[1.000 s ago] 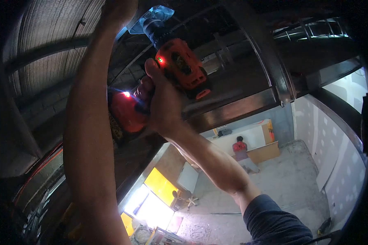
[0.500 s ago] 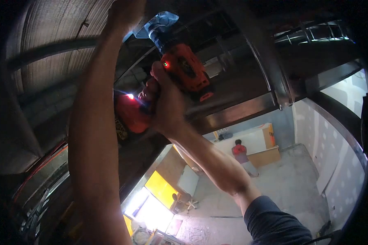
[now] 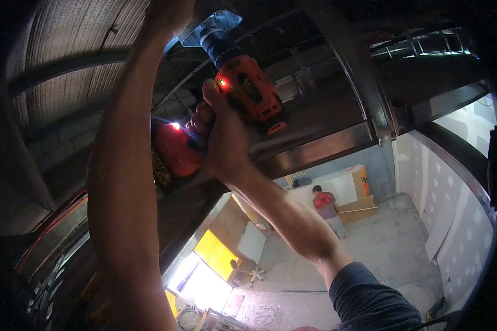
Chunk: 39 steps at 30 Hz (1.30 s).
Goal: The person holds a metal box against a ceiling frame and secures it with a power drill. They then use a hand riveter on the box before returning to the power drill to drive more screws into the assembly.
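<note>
My right hand (image 3: 222,129) is wrapped round the handle of a red cordless drill (image 3: 248,91), raised overhead. The drill's black chuck points up at a lit metal bracket (image 3: 212,28); whether the bit touches it I cannot make out. A white lamp shines at the tool's base, and small indicator lights glow on its body. My left hand (image 3: 171,16) reaches up beside the bracket at the top edge of the view. Its fingers are out of sight, so what it holds or touches is hidden.
Dark steel beams (image 3: 315,149) cross overhead under a corrugated roof (image 3: 77,33). Far below, a person in a red-backed shirt (image 3: 327,207) stands by a pale panel. A plasterboard wall (image 3: 447,204) rises at right. A yellow board (image 3: 217,255) and bright opening lie below.
The drill and both arms stay almost in place, with only a slight shift of the view. The person below has moved a little.
</note>
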{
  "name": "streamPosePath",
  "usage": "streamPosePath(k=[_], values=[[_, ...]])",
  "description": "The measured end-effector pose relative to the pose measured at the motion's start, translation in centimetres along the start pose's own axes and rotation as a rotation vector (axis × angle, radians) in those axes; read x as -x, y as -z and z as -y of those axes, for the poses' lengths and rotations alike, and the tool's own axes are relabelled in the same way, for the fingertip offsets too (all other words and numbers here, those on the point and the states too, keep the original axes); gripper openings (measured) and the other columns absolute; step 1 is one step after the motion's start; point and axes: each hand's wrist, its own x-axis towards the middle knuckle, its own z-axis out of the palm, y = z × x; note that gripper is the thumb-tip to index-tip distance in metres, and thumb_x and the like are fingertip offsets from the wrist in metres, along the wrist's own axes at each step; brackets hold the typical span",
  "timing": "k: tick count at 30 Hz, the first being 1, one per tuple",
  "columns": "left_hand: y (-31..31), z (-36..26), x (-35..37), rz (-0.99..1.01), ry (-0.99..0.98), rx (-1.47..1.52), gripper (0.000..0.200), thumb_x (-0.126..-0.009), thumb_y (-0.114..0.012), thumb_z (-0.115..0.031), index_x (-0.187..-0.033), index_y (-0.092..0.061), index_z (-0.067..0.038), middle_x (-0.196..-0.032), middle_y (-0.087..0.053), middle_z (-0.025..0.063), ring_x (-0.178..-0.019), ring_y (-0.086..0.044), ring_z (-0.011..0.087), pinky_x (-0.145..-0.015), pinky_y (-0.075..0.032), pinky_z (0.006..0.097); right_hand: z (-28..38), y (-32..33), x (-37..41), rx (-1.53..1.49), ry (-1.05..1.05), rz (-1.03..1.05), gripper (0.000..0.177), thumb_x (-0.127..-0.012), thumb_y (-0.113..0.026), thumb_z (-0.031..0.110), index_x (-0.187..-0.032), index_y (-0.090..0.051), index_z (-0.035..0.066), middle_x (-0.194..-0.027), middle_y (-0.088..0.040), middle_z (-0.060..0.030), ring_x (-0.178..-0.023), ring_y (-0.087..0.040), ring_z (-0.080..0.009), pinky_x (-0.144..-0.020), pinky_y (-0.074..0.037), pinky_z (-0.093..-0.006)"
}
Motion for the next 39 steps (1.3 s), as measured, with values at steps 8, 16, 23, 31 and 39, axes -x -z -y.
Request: streamPosePath(k=[8, 16, 23, 31, 39], values=[[-0.5, 0.6, -0.1, -0.096, -0.024, 0.087, 0.028, -0.095, -0.056, -0.024, -0.105, -0.07, -0.002, -0.11, -0.067, 0.0247, -0.105, -0.064, 0.0404, -0.092, -0.051, 0.0458, 0.3, -0.6, 0.1, 0.003, 0.004, -0.03, 0.042, -0.095, -0.068, 0.035, -0.065, -0.042, 0.022, -0.056, -0.036, 0.0084, -0.048, -0.034, -0.0066, -0.048, -0.028, -0.0261], [-1.9, 2.1, -0.4, -0.121, -0.093, -0.1, 0.022, -0.091, -0.059, -0.021, -0.098, -0.069, -0.003, -0.103, -0.068, 0.0237, -0.102, -0.064, 0.0423, -0.09, -0.051, 0.0476, 0.3, 0.0, 0.3, -0.049, -0.086, 0.001, 0.039, -0.094, -0.07, 0.031, -0.065, -0.046, 0.022, -0.055, -0.039, 0.0091, -0.047, -0.037, -0.0062, -0.047, -0.03, -0.025], [-0.9, 1.6, -0.6, -0.037, 0.041, 0.064, 0.034, -0.095, -0.05, -0.029, -0.101, -0.07, -0.002, -0.106, -0.068, 0.024, -0.103, -0.064, 0.0406, -0.091, -0.05, 0.0468, -0.1, 0.1, 0.3, 0.017, 0.013, -0.03, 0.033, -0.093, -0.072, 0.029, -0.07, -0.05, 0.021, -0.061, -0.047, 0.0088, -0.052, -0.044, -0.0048, -0.049, -0.034, -0.0237], [-0.1, 0.5, -0.1, -0.051, 0.088, 0.129, 0.036, -0.096, -0.05, -0.031, -0.102, -0.07, -0.002, -0.11, -0.067, 0.0232, -0.106, -0.065, 0.0389, -0.092, -0.05, 0.0452, -0.1, -0.3, -0.1, -0.036, -0.014, 0.024, 0.029, -0.093, -0.072, 0.029, -0.075, -0.051, 0.02, -0.062, -0.044, 0.0073, -0.053, -0.042, -0.0057, -0.051, -0.035, -0.0237], [1.6, -0.4, -0.1, 0.001, 0.297, 0.321, 0.031, -0.094, -0.06, -0.03, -0.103, -0.069, -0.002, -0.109, -0.068, 0.0233, -0.106, -0.064, 0.0402, -0.091, -0.05, 0.0472, -0.5, -0.6, -0.3, 0.027, 0.05, -0.023, 0.026, -0.097, -0.066, 0.03, -0.078, -0.053, 0.019, -0.063, -0.044, 0.0068, -0.053, -0.042, -0.0074, -0.052, -0.038, -0.0264]])
